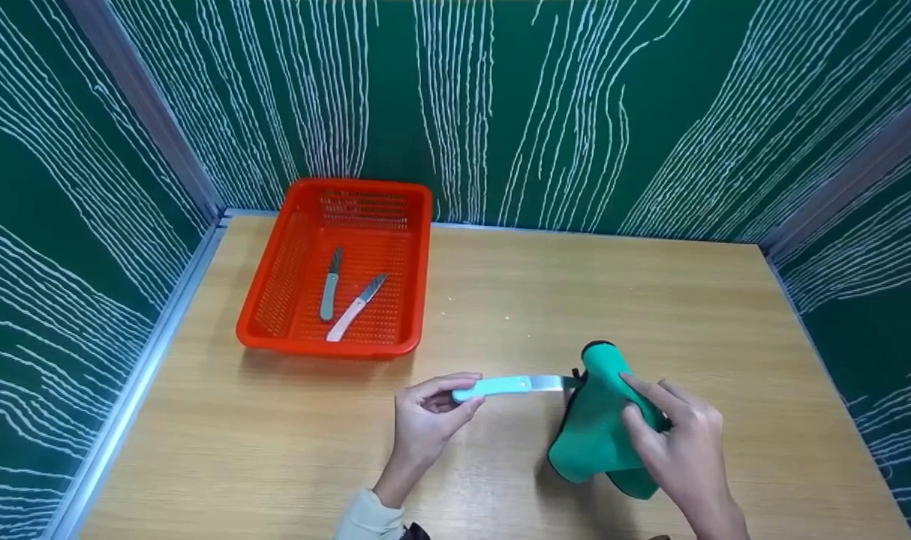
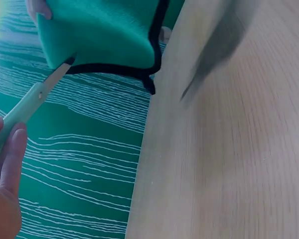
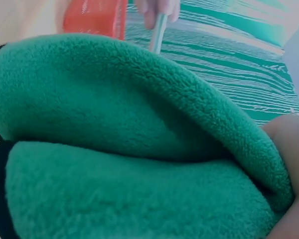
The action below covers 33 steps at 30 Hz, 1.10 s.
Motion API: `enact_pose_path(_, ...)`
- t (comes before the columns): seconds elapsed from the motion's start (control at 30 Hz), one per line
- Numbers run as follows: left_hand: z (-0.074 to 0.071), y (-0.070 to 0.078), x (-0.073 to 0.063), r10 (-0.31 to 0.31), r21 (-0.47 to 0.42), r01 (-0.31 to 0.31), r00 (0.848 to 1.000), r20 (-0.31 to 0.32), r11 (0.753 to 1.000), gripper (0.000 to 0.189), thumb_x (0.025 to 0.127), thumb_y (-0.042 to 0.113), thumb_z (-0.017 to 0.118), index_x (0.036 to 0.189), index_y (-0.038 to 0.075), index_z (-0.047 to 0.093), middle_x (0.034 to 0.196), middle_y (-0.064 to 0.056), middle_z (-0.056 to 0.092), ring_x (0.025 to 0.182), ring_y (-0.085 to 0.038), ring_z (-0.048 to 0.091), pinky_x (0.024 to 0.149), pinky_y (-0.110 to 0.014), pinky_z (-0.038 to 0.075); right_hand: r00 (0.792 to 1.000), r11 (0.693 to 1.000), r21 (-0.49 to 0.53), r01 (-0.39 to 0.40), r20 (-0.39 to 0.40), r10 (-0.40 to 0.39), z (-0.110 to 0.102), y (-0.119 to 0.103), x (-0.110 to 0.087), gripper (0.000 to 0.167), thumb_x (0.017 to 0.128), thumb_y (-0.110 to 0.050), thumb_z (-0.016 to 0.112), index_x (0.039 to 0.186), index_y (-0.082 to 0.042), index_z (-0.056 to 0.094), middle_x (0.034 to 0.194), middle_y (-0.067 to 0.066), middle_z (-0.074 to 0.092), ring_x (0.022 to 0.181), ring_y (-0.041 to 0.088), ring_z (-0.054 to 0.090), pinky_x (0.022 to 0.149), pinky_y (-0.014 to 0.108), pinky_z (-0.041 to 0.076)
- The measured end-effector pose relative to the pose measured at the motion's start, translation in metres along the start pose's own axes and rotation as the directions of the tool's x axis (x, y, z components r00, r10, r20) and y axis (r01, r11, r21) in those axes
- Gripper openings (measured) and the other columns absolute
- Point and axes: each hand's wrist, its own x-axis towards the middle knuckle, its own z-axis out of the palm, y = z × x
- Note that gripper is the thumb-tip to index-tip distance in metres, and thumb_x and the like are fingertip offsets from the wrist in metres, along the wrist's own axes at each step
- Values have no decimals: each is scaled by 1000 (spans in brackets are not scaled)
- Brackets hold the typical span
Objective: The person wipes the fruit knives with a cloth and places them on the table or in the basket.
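My left hand (image 1: pixel 429 420) pinches the mint handle of a small knife (image 1: pixel 493 387) between thumb and fingers, above the table. The knife's blade points right, and its tip meets the edge of a green cloth (image 1: pixel 598 427) with black trim. In the left wrist view the blade (image 2: pixel 57 75) lies against the cloth's face near that trim. My right hand (image 1: pixel 680 435) grips the folded cloth from its right side. Up close in the right wrist view, the fluffy cloth (image 3: pixel 114 99) hangs in folds and hides most of the knife.
A red plastic basket (image 1: pixel 275 345) stands at the table's back left. Inside lie a grey-green-handled knife (image 1: pixel 329 296) and a pink-handled knife (image 1: pixel 350 315). Green panels with white lines (image 1: pixel 455 112) wall the wooden table (image 1: pixel 275 450). Small white crumbs dot its middle.
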Motion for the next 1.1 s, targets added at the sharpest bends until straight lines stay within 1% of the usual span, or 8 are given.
enact_pose_path(0.13, 4, 1, 1, 47, 20, -47, 999, -9, 999, 22, 72, -7, 78, 92, -9, 70, 96, -21, 70, 82, -31, 69, 67, -38, 58, 996, 996, 58, 72, -59, -68, 3, -7, 2, 27, 71, 8, 67, 93, -5, 76, 60, -7, 47, 48, 5, 37, 38, 17, 27)
enact_pose_path(0.23, 7, 0, 1, 53, 26, -53, 999, -11, 998, 22, 71, -6, 78, 92, -8, 71, 96, -19, 70, 82, -30, 70, 67, -38, 58, 995, 991, 97, 91, -60, -85, 9, -14, 3, 28, 71, 8, 67, 93, -6, 76, 60, -7, 48, 48, 5, 37, 39, 17, 26)
enact_pose_path(0.37, 13, -2, 0, 72, 1, -72, 997, 3, 997, 21, 69, -10, 78, 90, -10, 70, 95, -21, 70, 85, -32, 69, 67, -39, 58, 995, 984, 148, 96, -13, -95, 21, -23, 3, 29, 72, 8, 67, 95, -8, 76, 65, -8, 52, 50, 5, 39, 39, 16, 27)
enact_pose_path(0.5, 17, -4, 0, 121, -39, -120, 992, 25, 992, 20, 69, -13, 76, 88, -12, 69, 93, -23, 69, 86, -32, 69, 64, -41, 58, 991, 978, 174, 116, 46, -126, 33, -29, 1, 30, 72, 9, 66, 97, -6, 75, 68, -10, 52, 52, 3, 40, 39, 15, 31)
enact_pose_path(0.6, 18, -3, 1, 157, -72, -154, 987, 39, 986, 20, 70, -13, 76, 89, -13, 69, 93, -23, 69, 86, -32, 69, 61, -42, 58, 986, 977, 170, 132, 80, -147, 39, -30, -1, 29, 71, 9, 68, 96, -4, 75, 65, -12, 45, 52, 2, 37, 39, 16, 32)
enact_pose_path(0.73, 17, -2, 3, 179, -97, -173, 983, 47, 980, 21, 71, -13, 75, 91, -13, 69, 94, -24, 69, 85, -33, 69, 59, -44, 57, 983, 981, 139, 133, 110, -149, 43, -30, -2, 28, 70, 9, 69, 95, -3, 75, 64, -13, 41, 52, 1, 35, 39, 16, 32)
enact_pose_path(0.93, 16, -1, 2, 196, -69, -194, 980, 38, 979, 22, 71, -13, 75, 92, -11, 69, 95, -23, 69, 84, -31, 69, 58, -42, 58, 980, 985, 101, 137, 132, -150, 42, -25, -4, 27, 68, 8, 72, 93, -1, 75, 66, -10, 44, 54, 3, 36, 40, 14, 34)
enact_pose_path(1.1, 15, 1, 5, 238, -59, -236, 971, 31, 970, 22, 70, -15, 75, 91, -12, 69, 93, -24, 69, 82, -32, 69, 56, -37, 58, 981, 989, 56, 133, 132, -140, 39, -19, -4, 28, 67, 9, 69, 93, 0, 75, 66, -9, 44, 49, 0, 33, 37, 13, 30)
